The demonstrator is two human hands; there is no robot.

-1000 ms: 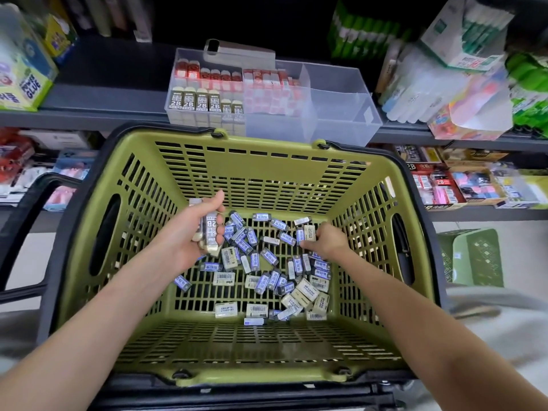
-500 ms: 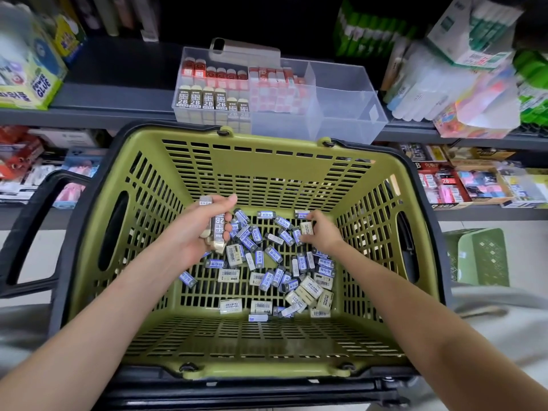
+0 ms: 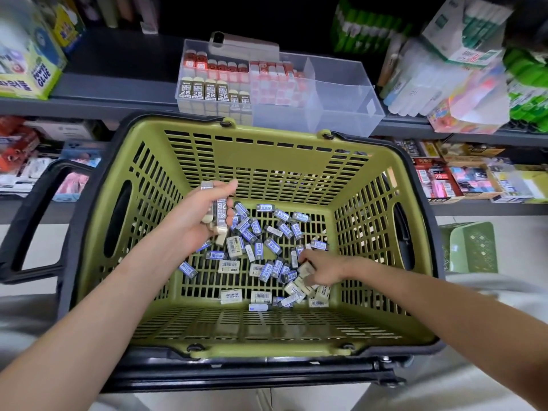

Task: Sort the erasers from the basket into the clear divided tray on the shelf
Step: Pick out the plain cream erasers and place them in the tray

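Observation:
An olive green basket (image 3: 267, 161) sits in front of me with several small erasers (image 3: 261, 253) scattered on its slatted floor, blue-sleeved and cream ones mixed. My left hand (image 3: 198, 223) hovers over the basket's left side and grips a bundle of 2B erasers (image 3: 218, 216). My right hand (image 3: 323, 269) reaches into the pile lower right and pinches a cream eraser (image 3: 305, 268). On the grey shelf behind stands the clear divided tray (image 3: 344, 111): 2B and red erasers fill its left compartments, the right compartment looks bare.
The basket's black handle (image 3: 38, 221) hangs out to the left. Glue boxes (image 3: 29, 69) stand on the shelf at left, packaged stationery (image 3: 462, 81) at right. A lower shelf holds more packs (image 3: 462, 182). A green crate (image 3: 471, 247) sits on the floor at right.
My right hand moved from the far middle of the pile down toward the near right and took hold of a cream eraser. My left hand kept its bundle and stayed nearly in place.

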